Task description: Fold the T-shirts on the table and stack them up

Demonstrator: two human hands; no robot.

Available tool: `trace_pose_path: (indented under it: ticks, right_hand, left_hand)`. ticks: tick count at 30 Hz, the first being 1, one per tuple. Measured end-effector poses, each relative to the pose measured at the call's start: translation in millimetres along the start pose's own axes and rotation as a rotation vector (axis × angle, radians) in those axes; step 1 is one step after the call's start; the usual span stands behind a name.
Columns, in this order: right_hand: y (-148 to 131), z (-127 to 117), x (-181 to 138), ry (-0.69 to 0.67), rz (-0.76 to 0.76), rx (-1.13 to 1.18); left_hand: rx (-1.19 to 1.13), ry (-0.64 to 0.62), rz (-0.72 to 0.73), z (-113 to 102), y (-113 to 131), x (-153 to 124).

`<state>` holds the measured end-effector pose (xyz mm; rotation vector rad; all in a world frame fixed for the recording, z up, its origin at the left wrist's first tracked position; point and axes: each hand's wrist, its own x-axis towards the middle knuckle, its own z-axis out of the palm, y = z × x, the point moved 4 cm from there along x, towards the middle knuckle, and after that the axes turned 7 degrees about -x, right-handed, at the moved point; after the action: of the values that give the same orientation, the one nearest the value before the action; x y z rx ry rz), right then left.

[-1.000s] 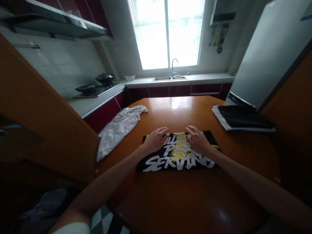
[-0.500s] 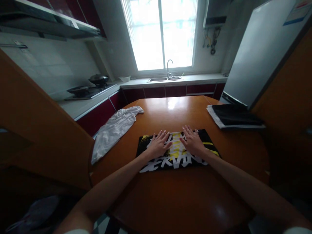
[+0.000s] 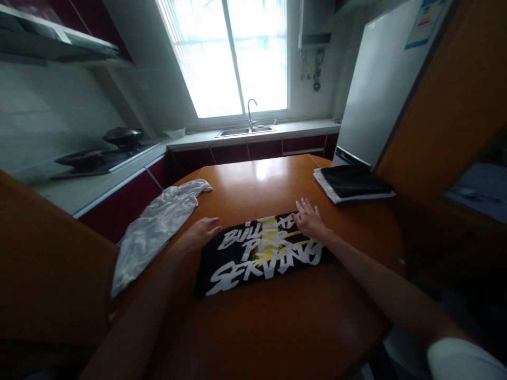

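Note:
A folded black T-shirt [image 3: 261,253] with white lettering and yellow stripes lies flat on the wooden table [image 3: 273,327]. Near its far left corner is my left hand [image 3: 202,232], fingers extended to the right and holding nothing; whether it touches the cloth I cannot tell. My right hand [image 3: 311,219] rests with fingers spread at the shirt's far right part, palm down. To the left, a crumpled silvery-white garment [image 3: 158,227] hangs partly over the table edge.
Folded black and white clothes [image 3: 354,184] are stacked at the table's right side. Beyond the table are a sink [image 3: 245,131], a stove with a covered pan [image 3: 122,136] and a refrigerator [image 3: 380,89]. A wooden panel [image 3: 43,279] stands close on the left.
My left hand has moved left off the printed middle to the shirt's far left corner. My right hand stays on the right part. The view has swung to the right.

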<state>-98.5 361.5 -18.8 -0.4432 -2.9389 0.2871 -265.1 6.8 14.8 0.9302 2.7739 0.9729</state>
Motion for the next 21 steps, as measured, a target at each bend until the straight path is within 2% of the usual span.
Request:
trace_pose_path:
  ticks: [3, 6, 11, 21]
  right_hand:
    - [2.5, -0.6, -1.2, -0.014, 0.041, 0.011]
    - [2.3, -1.2, -1.4, -0.014, 0.042, -0.010]
    - [20.6, -8.1, 6.6, -0.049, 0.108, -0.030]
    - [51.5, -11.3, 31.4, 0.032, 0.139, 0.127]
  left_hand:
    - [-0.097, -0.096, -0.114, 2.1, -24.1, 5.3]
    - [-0.171, -0.142, -0.185, 4.6, -33.3, 8.0]
    - [-0.160, -0.169, -0.265, 1.6, -30.5, 8.1]
    - [-0.315, -0.136, -0.234, -3.2, -18.3, 6.9]
